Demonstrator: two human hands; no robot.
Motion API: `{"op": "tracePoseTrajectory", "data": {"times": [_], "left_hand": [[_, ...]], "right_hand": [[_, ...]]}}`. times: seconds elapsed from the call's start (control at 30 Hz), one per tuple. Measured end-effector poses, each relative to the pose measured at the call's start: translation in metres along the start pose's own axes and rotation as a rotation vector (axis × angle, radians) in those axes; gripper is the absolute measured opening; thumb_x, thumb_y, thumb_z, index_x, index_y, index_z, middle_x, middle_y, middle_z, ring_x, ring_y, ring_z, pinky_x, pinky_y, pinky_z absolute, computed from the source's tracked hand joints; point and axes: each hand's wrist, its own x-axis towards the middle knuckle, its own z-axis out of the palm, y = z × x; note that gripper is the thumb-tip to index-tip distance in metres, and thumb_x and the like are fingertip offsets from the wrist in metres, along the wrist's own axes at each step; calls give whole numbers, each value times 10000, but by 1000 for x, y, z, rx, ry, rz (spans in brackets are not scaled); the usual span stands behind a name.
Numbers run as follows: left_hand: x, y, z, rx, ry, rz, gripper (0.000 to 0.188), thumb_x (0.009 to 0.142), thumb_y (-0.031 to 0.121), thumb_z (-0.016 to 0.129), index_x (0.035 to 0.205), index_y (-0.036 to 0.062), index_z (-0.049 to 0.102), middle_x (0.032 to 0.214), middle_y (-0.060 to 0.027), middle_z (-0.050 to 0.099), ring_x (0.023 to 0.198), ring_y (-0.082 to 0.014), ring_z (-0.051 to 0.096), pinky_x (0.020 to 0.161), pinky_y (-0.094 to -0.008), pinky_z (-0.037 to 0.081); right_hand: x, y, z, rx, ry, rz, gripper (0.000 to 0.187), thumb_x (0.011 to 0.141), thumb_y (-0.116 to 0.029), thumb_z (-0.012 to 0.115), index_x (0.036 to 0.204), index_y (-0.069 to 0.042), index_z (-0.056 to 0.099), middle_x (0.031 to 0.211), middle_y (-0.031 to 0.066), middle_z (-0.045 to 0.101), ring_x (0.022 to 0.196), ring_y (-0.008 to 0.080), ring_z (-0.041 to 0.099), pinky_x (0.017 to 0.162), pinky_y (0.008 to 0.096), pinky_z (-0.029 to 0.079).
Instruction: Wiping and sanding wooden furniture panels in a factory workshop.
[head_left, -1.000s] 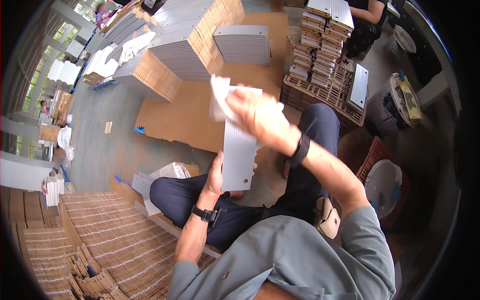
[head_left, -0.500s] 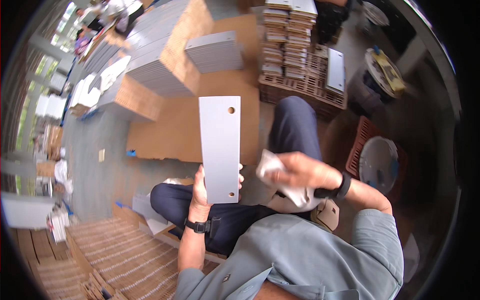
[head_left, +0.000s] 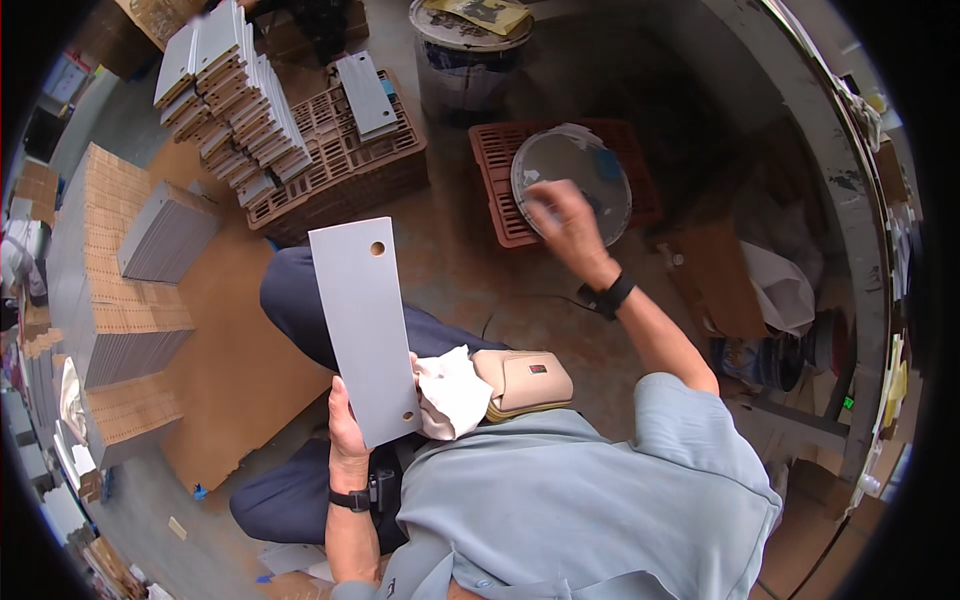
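Note:
A pale grey flat board [head_left: 362, 340] with a round hole near each end is upright in front of me. My left hand [head_left: 346, 428] is closed around its lower end, with the thumb on the left edge. Beside the board's lower right edge a crumpled white cloth [head_left: 455, 395] lies against a beige pouch [head_left: 535, 383] at my waist; the board partly hides the left fingers, and whether they touch the cloth is unclear. My right hand [head_left: 568, 215], blurred by motion, is over a round, pale tub [head_left: 590, 160]. Its fingers are too smeared to read.
The tub sits in a red plastic crate [head_left: 488, 175]. A brown crate [head_left: 345, 150] carries stacked boards [head_left: 225, 100] and a single board [head_left: 366, 95]. Behind stands a stained bucket [head_left: 465, 75]. Tall panel stacks [head_left: 130, 335] rest by brown cardboard [head_left: 235, 330] at left.
My right hand has let go of the white cloth, now beside the board, and moved up and away to the tub. The view has swung right; my left hand keeps the board.

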Motion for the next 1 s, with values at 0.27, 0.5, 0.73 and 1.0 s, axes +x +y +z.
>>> {"op": "tracePoseTrajectory", "data": {"times": [0.27,0.5,0.73,1.0], "left_hand": [[0,0,-4,-47,-35,-85,910,1013,696,318,1462,-80,478,1443,-240,569,1211,-304,626,1050,-417,494],[-5,8,6,2,48,-51,882,1015,693,326,1415,-69,519,1330,-262,622,1136,-296,656,973,-425,538],[-5,2,-5,-66,-12,-81,893,1017,691,348,1482,-62,464,1425,-235,576,1239,-302,615,1083,-422,484],[-9,4,-5,-64,6,-60,895,1019,689,336,1475,-69,471,1427,-225,581,1234,-290,618,1080,-413,484]], "right_hand": [[-28,203,-32,-564,29,208,512,830,-203,808,1272,-27,617,1222,221,599,1174,409,574,1002,466,477],[-3,159,-21,-337,104,323,417,902,-185,747,1247,3,605,1183,198,675,1062,354,667,922,417,522],[55,-14,0,377,-138,139,318,934,-33,723,1229,-27,606,1151,49,651,1062,115,628,941,268,508],[75,-123,26,666,-310,-44,350,892,0,729,1219,-21,605,1148,50,648,1096,129,635,960,295,526]]}}
